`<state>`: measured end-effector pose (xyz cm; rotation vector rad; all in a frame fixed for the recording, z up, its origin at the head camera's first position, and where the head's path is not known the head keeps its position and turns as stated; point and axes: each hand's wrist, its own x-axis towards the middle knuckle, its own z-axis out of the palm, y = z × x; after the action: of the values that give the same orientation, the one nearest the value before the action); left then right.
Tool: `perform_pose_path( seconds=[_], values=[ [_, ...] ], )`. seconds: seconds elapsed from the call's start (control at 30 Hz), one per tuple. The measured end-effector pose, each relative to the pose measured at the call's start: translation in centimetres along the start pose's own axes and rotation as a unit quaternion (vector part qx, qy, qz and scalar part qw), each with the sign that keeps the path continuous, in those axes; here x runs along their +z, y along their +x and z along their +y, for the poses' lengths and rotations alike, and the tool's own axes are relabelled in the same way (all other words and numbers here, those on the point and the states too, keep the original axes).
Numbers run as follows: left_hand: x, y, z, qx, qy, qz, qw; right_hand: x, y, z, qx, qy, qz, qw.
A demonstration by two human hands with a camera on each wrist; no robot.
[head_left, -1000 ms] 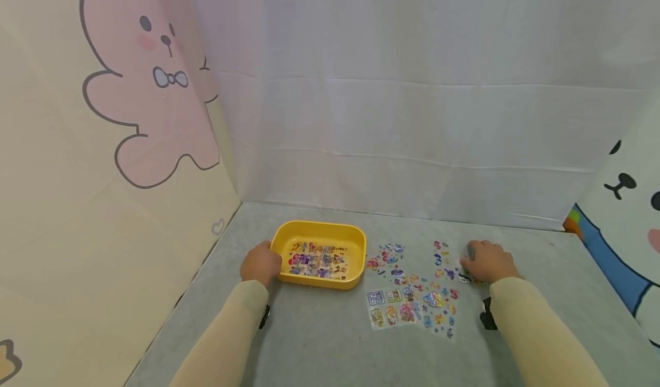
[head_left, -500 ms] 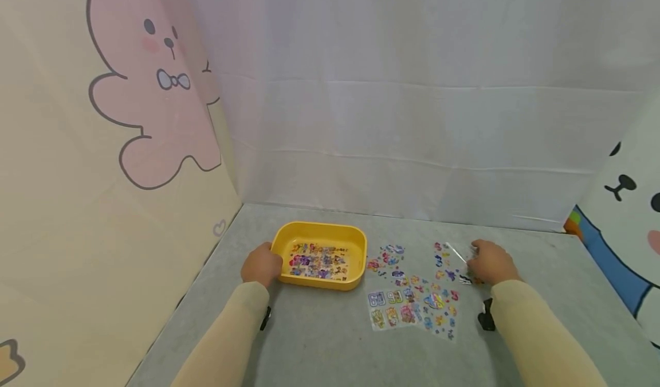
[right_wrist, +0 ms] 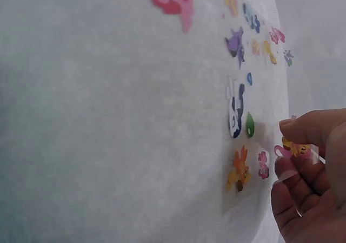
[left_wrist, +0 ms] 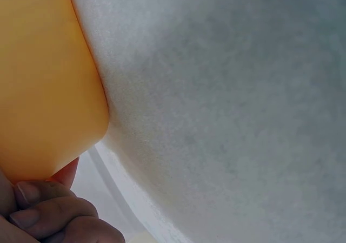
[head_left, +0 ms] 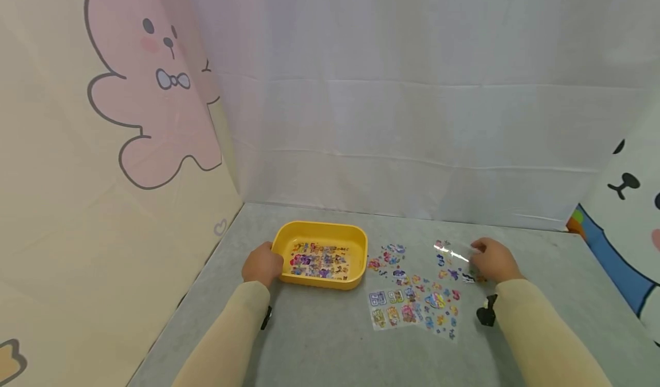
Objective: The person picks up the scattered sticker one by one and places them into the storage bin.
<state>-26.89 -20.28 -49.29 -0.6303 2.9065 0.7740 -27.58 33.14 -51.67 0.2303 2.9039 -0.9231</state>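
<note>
Grey table: left hand grips tray, right hand pinches sticker sheet toward the far edge, seemingly a pick-up; gentle lifting needed

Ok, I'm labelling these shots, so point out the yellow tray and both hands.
Yellow tray [head_left: 317, 283], head view: outer near wall.
Left hand [head_left: 262, 265], head view: back of the hand.
Right hand [head_left: 495, 260], head view: back of the hand.

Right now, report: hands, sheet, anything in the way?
Left hand gripping tray. Right hand pinching clear sheet by its edge. Other sheets lying between that sheet and tray.
</note>
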Motion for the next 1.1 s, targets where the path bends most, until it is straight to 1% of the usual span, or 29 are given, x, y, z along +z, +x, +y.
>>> perform_pose_path(
  seconds=[0.2,0.33,0.43,0.5,0.63,0.7,0.77,0.93,1.03,1.1],
  values=[
    [-0.1,-0.1,0.1,0.003,-0.001,0.0,1.0,-0.5,-0.2,0.0,0.008,0.054,-0.015,0.998],
    [-0.2,-0.2,0.1,0.002,-0.001,-0.002,1.0,-0.7,-0.3,0.0,0.009,0.123,-0.038,0.992],
    [-0.2,-0.2,0.1,0.001,-0.001,-0.002,1.0,-0.7,-0.3,0.0,0.02,0.182,-0.071,0.981],
    [-0.2,-0.1,0.1,0.001,-0.002,-0.002,1.0,-0.7,-0.2,0.1,0.021,0.212,-0.09,0.973],
    [-0.1,-0.1,0.0,0.005,0.0,-0.001,1.0,-1.0,-0.1,0.0,0.028,0.281,-0.117,0.952],
    [-0.1,-0.1,-0.1,0.005,0.002,-0.001,1.0,-1.3,-0.1,-0.1,0.027,0.305,-0.131,0.943],
    [0.0,0.0,-0.1,0.006,0.004,-0.001,1.0,-1.5,0.0,-0.2,0.039,0.327,-0.139,0.934],
    [0.0,0.0,-0.2,0.005,0.007,-0.001,1.0,-1.9,-0.2,-0.4,0.056,0.348,-0.162,0.922],
    [0.0,0.1,-0.1,0.004,0.006,-0.002,1.0,-2.1,-0.3,-0.6,0.055,0.346,-0.173,0.921],
    [0.0,0.1,-0.1,0.002,0.006,-0.003,1.0,-2.2,-0.3,-0.8,0.056,0.35,-0.184,0.917]
  ],
)
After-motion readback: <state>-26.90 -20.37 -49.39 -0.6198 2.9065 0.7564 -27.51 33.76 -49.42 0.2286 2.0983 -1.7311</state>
